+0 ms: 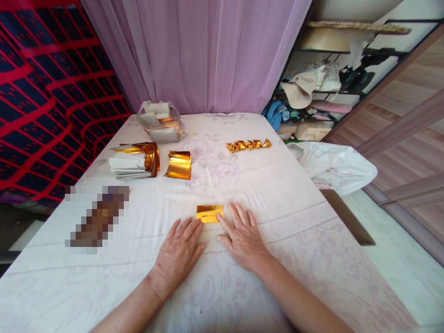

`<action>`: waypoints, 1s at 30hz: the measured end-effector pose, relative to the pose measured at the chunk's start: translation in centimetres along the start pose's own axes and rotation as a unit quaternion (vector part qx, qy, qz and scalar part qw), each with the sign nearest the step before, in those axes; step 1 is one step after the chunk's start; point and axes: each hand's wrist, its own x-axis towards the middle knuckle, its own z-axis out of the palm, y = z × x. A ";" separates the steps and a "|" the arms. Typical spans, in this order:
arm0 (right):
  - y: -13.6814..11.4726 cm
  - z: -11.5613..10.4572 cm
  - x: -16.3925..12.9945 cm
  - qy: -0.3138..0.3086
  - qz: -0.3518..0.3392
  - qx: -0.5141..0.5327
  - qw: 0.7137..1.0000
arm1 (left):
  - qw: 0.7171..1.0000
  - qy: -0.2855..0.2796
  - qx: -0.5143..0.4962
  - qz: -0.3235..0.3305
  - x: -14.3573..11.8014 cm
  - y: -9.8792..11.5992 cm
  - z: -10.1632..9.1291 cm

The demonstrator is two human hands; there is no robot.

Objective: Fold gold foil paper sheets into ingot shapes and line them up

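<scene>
A small rectangle of folded gold foil paper (pixel 209 212) lies flat on the cloth-covered table, a crease line running across it. My left hand (pixel 180 245) rests palm down at its lower left corner, fingers stretched out and fingertips touching the edge. On the right side, my right hand (pixel 244 238) lies flat with fingers spread, its index fingertip on the foil's right part. Beyond them stands a short curled stack of gold foil sheets (pixel 179 165). A thicker curled stack of gold and white sheets (pixel 135 162) is to its left. Folded gold pieces (pixel 248 145) sit in a row at the back right.
A clear plastic bag of paper sheets (pixel 161 122) stands at the table's back left. A blurred-out item (pixel 100 217) lies on the left. Purple curtain (pixel 201 55) hangs behind the table. To the right are a loaded shelf (pixel 312 92) and a white plastic bag (pixel 336 166).
</scene>
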 end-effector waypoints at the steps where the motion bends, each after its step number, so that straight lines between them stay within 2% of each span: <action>1: 0.0 0.0 0.0 -0.001 0.001 0.001 1.000 | 1.000 -0.002 0.000 -0.002 0.0 -0.1 -0.1; 17: 0.0 -0.1 0.0 0.000 0.006 0.004 1.000 | 0.999 -0.006 0.001 -0.036 -0.4 -1.4 -1.1; 22: 0.0 0.0 0.0 -0.011 0.004 0.006 1.000 | 0.999 0.010 0.008 -0.050 0.4 -0.8 -1.7; 26: 0.2 -0.1 0.0 -0.020 0.001 0.009 1.000 | 1.000 -0.026 -0.006 -0.006 1.4 -0.3 -1.1; 30: 0.4 -0.2 0.0 -0.012 -0.004 0.010 1.000 | 0.999 -0.050 -0.002 -0.017 1.2 -0.4 0.1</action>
